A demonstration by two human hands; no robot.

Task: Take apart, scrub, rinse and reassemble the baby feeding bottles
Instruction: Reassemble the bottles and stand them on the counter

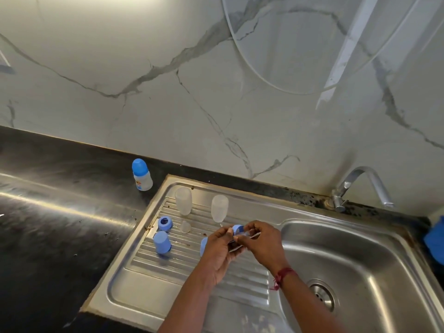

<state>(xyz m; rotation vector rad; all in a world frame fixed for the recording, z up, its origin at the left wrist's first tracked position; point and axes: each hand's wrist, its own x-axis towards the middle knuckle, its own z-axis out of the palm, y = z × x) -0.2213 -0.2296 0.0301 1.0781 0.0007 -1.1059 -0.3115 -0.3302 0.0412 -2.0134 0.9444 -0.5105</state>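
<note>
Above the ribbed steel draining board (153, 282), my left hand (219, 248) and my right hand (263, 241) meet on a blue screw ring (238, 229) with a clear teat in it; fingers of both hands pinch it. A blue cap (203, 246) peeks out behind my left hand. Two clear bottle bodies (183, 200) (219, 208) stand upside down on the board. A second blue ring (164, 223), a loose clear teat (185, 227) and another blue cap (162, 242) lie to the left. One assembled bottle (142, 175) stands on the dark counter.
The sink bowl (355, 255) with its drain (322, 295) lies to the right, under a chrome tap (360, 186). Something blue (436, 239) sits at the right edge. Dark counter (60, 212) stretches left; a marble wall rises behind.
</note>
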